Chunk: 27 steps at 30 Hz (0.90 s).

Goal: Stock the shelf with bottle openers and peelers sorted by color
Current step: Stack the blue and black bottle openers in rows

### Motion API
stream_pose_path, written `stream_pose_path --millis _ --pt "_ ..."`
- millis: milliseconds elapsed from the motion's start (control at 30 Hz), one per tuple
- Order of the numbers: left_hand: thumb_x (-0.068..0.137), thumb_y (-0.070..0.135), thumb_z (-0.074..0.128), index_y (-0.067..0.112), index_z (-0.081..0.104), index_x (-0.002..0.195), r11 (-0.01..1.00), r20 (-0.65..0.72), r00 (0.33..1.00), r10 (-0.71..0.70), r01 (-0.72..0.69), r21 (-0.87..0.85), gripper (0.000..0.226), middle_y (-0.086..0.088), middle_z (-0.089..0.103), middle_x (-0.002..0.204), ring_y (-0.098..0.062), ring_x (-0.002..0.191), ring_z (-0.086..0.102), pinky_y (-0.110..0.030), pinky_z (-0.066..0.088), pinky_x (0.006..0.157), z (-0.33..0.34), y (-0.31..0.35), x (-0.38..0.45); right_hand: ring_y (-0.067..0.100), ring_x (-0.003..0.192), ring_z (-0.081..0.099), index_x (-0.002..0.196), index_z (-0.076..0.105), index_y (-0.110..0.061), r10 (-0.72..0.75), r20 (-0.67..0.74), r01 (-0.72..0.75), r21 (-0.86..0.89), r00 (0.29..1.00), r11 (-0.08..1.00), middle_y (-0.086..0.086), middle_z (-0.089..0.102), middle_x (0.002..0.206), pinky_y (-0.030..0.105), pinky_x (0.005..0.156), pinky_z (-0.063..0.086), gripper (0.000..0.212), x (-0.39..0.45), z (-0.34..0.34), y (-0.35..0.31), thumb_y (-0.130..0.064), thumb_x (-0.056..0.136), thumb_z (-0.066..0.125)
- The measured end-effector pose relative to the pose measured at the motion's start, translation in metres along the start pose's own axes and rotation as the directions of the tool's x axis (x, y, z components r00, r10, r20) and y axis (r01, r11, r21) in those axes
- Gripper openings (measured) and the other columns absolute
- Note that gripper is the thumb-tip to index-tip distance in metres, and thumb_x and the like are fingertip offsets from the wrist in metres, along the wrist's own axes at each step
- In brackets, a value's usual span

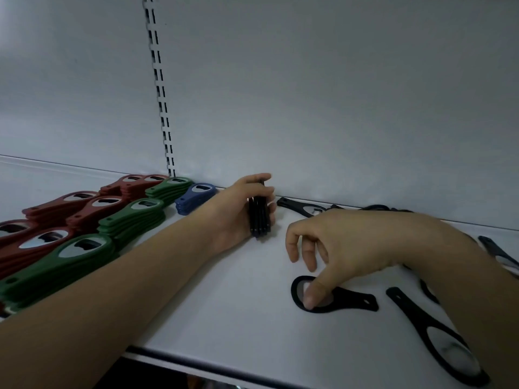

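Dim, bluish light; soft focus, wide-angle bending at edges.

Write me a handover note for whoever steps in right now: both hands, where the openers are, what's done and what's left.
Left hand grips a stack of black openers stood on edge by the back wall.
Right hand presses a thumb on a loose black opener lying flat.
Done: red stacks, green stacks and a blue stack are lined up at left on the shelf.
Left: gather the other loose black openers scattered at right. No peelers can be made out.
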<state>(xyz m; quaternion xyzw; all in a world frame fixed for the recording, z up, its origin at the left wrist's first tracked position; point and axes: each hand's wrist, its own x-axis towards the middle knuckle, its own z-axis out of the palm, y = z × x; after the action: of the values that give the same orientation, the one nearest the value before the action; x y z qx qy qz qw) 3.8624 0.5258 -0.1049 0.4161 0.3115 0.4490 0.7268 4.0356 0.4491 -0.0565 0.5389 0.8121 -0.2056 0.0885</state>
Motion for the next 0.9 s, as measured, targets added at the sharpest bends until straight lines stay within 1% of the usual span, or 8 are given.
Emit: stream_pose_path --millis 200,300,433,533,633,700,767,900 --pt "0.098 0.002 0.053 0.016 0.057 0.133 0.993 0.069 0.991 0.118 -0.118 -0.002 0.038 -0.018 0.055 0.098 -0.027 0.086 0.06 -0.033 0.061 0.077 0.001 -0.008 -0.001 -0.003 0.055 0.052 0.083 0.066 -0.029 -0.031 0.001 0.031 0.069 1.0 0.997 -0.017 0.064 0.069 0.015 0.056 0.039 0.027 0.002 0.0 0.001 -0.046 0.073 0.083" --pt "0.093 0.004 0.058 0.015 0.06 0.131 0.984 0.128 0.984 0.125 -0.139 0.107 0.039 -0.019 0.059 0.101 -0.027 0.089 0.066 -0.035 0.061 0.072 0.003 -0.008 -0.005 0.0 0.054 0.051 0.082 0.069 -0.024 -0.025 -0.183 0.078 0.29 0.983 0.954 -0.011 0.064 0.067 0.016 0.057 0.041 0.016 0.004 -0.006 0.009 -0.036 0.081 0.079" --pt "0.099 0.012 0.053 0.007 0.058 0.129 0.989 0.132 0.989 0.061 -0.077 0.123 0.031 -0.021 0.065 0.103 -0.026 0.081 0.068 -0.034 0.06 0.063 0.008 -0.009 -0.008 0.009 0.065 0.064 0.094 0.073 -0.016 0.191 -0.427 0.116 0.596 0.884 0.795 0.002 0.071 0.072 0.02 0.066 0.053 0.013 0.009 -0.013 0.028 -0.028 0.093 0.067" --pt "0.103 0.03 0.043 0.002 0.054 0.131 0.993 0.143 0.99 -0.009 -0.009 0.121 0.041 -0.032 0.062 0.121 -0.04 0.1 0.065 -0.047 0.061 0.079 0.009 -0.01 -0.008 0.022 0.076 0.072 0.115 0.065 -0.007 0.288 -0.449 0.226 0.79 0.846 0.569 0.011 0.076 0.084 0.023 0.071 0.06 0.021 0.017 -0.008 0.033 -0.011 0.095 0.063" --pt "0.097 0.025 0.054 0.008 0.056 0.131 0.994 0.171 0.985 -0.004 -0.015 0.107 0.038 -0.023 0.068 0.116 -0.04 0.101 0.068 -0.042 0.061 0.074 0.01 -0.01 -0.008 0.019 0.07 0.071 0.123 0.063 -0.014 0.286 -0.519 0.254 0.739 0.806 0.624 0.007 0.077 0.095 0.022 0.068 0.057 0.029 0.024 -0.003 0.033 -0.01 0.094 0.065" --pt "0.094 0.006 0.059 0.014 0.06 0.129 0.994 0.145 0.989 0.035 -0.05 0.101 0.036 -0.016 0.074 0.1 -0.034 0.089 0.073 -0.027 0.057 0.057 0.006 -0.011 -0.004 0.007 0.06 0.067 0.12 0.065 -0.02 0.33 -0.617 0.209 0.638 0.714 0.741 -0.004 0.073 0.104 0.018 0.061 0.052 0.026 0.028 -0.004 0.04 -0.014 0.094 0.064" --pt "0.095 -0.004 0.055 0.016 0.061 0.128 0.996 0.118 0.992 0.035 -0.044 0.073 0.039 -0.016 0.074 0.094 -0.031 0.082 0.074 -0.023 0.053 0.05 0.003 -0.011 -0.003 0.002 0.067 0.066 0.116 0.065 -0.027 0.301 -0.706 0.089 0.458 0.641 0.884 -0.013 0.068 0.107 0.019 0.071 0.052 0.024 0.034 -0.001 0.053 -0.026 0.092 0.067" --pt "0.094 -0.011 0.043 0.012 0.057 0.13 0.999 0.121 0.993 0.009 -0.005 -0.035 0.046 -0.026 0.07 0.109 -0.032 0.084 0.073 -0.026 0.053 0.051 0.0 -0.006 -0.003 0.009 0.093 0.06 0.11 0.068 -0.029 0.153 -0.585 -0.159 0.04 0.797 0.986 -0.01 0.067 0.102 0.034 0.086 0.051 0.035 0.043 0.009 0.073 -0.051 0.082 0.071"
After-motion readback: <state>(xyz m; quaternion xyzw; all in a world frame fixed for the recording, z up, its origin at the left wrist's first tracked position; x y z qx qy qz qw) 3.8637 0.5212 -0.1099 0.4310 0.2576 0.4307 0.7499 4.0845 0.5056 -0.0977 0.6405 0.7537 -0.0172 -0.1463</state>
